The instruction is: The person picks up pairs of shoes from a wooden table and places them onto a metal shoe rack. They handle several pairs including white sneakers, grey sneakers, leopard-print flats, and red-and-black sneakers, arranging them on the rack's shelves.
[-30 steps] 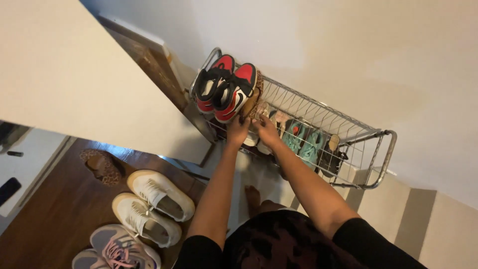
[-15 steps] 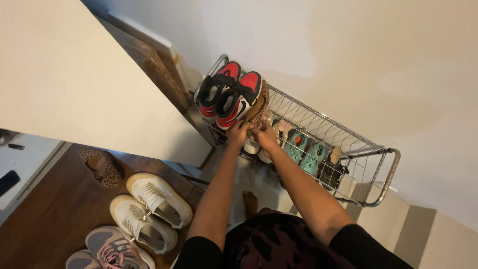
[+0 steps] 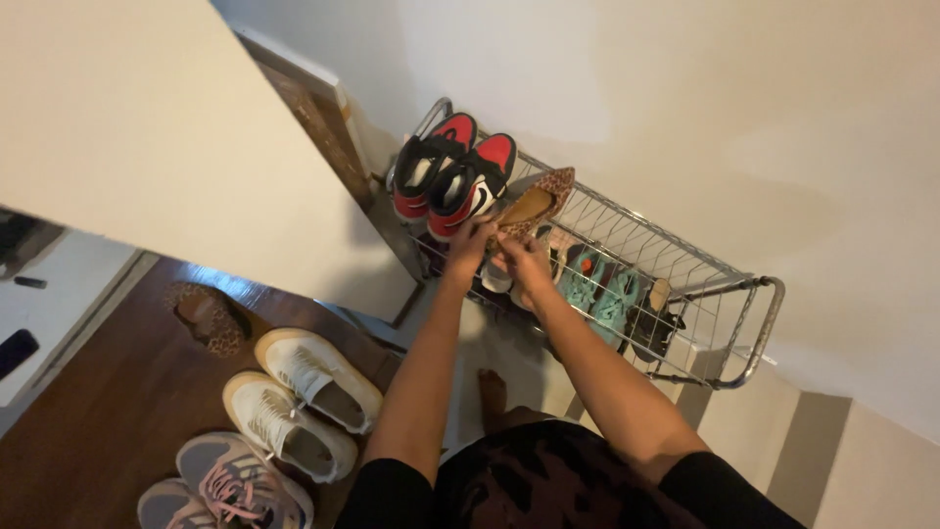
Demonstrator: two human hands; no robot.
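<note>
A leopard-print flat shoe (image 3: 537, 204) lies on the top wire shelf of a metal shoe rack (image 3: 744, 294), right beside a pair of red, black and white sneakers (image 3: 450, 176). My left hand (image 3: 470, 241) holds the heel end of the flat shoe. My right hand (image 3: 519, 257) touches the same heel end from the right. Both arms reach forward from the bottom of the view.
Teal shoes (image 3: 599, 291) and dark sandals (image 3: 654, 313) sit on the rack's lower shelf. On the wooden floor at left lie another leopard-print flat (image 3: 208, 318), a pair of white sneakers (image 3: 299, 392) and grey-pink sneakers (image 3: 230, 487). White walls enclose the rack.
The leopard-print flat has moved onto the top shelf and now lies flat next to the red sneakers. Both hands stay at its heel.
</note>
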